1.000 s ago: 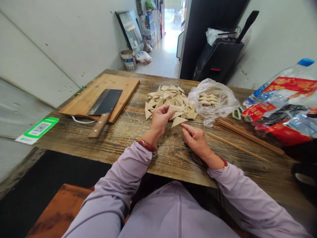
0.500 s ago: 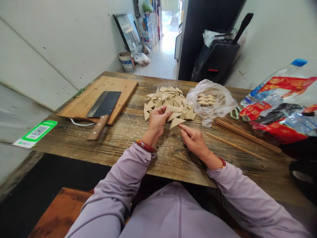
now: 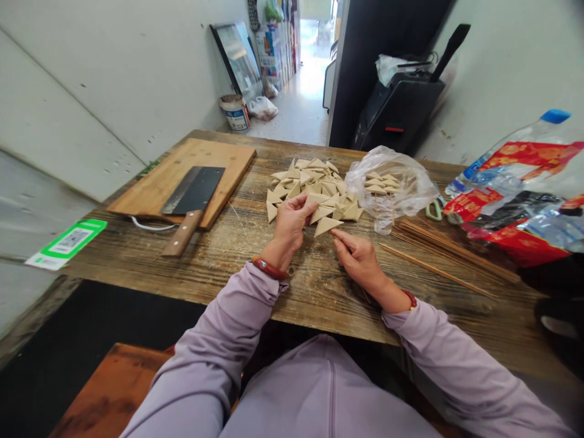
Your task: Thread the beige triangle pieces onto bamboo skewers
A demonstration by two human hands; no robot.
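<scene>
My left hand (image 3: 289, 228) pinches a pale triangular piece of dough or tofu skin (image 3: 317, 198) at the front of a loose pile of such triangles (image 3: 310, 185) on the wooden table (image 3: 255, 274). My right hand (image 3: 358, 261) sits just below a loose triangle (image 3: 327, 226), fingers drawn together. A thin bamboo skewer (image 3: 366, 296) shows under that hand and seems held in it, though its tip is hidden. Neither hand touches the clear plastic bag (image 3: 413, 182), which holds triangles threaded on skewers (image 3: 378, 185).
A cleaver (image 3: 191, 194) lies on a wooden cutting board (image 3: 232, 161) at the left. Loose bamboo skewers (image 3: 451, 252) and green-handled scissors (image 3: 434, 210) lie to the right, beside a plastic-wrapped pack of bottles (image 3: 511, 194). A bench (image 3: 109, 389) stands below the table's front edge.
Both hands stay almost in place, with only slight finger shifts. The whole scene is shifted a little in view between frames.
</scene>
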